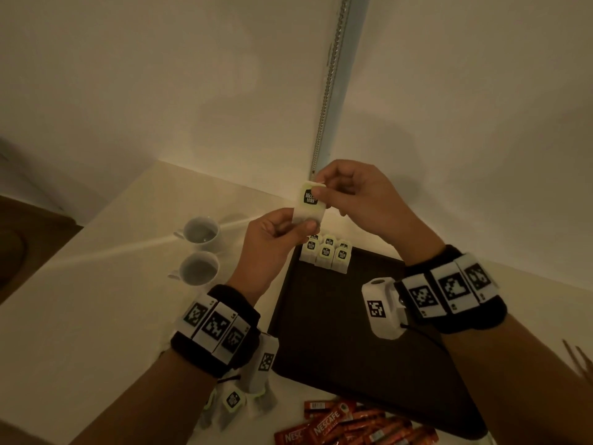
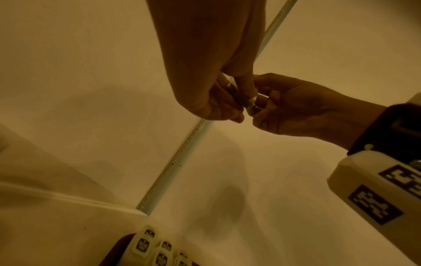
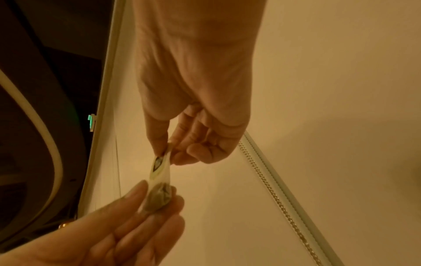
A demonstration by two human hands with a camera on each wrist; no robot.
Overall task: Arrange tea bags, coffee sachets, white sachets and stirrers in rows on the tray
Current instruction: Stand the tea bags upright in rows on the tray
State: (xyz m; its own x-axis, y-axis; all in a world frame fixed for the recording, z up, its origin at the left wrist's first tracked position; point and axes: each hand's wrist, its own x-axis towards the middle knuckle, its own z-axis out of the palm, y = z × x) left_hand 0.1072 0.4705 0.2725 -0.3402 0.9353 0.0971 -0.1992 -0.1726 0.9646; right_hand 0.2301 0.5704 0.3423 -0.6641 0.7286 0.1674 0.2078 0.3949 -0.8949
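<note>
I hold one tea bag (image 1: pixel 308 204) up in the air over the far left corner of the dark tray (image 1: pixel 337 322). My left hand (image 1: pixel 301 224) pinches its lower pouch. My right hand (image 1: pixel 317 184) pinches its top edge at the black label. In the right wrist view the tea bag (image 3: pixel 159 172) hangs between the right hand (image 3: pixel 167 149) and the left hand's fingers (image 3: pixel 136 196). Several tea bags (image 1: pixel 325 253) stand in rows on the tray's far left corner, also visible as tea bags (image 2: pixel 157 250) in the left wrist view.
Loose tea bags (image 1: pixel 234 399) lie on the table under my left wrist. Red coffee sachets (image 1: pixel 346 423) are piled at the tray's near edge. Two white cups (image 1: pixel 202 234) stand left of the tray. Wooden stirrers (image 1: pixel 577 358) show at the right edge. Walls meet behind the tray.
</note>
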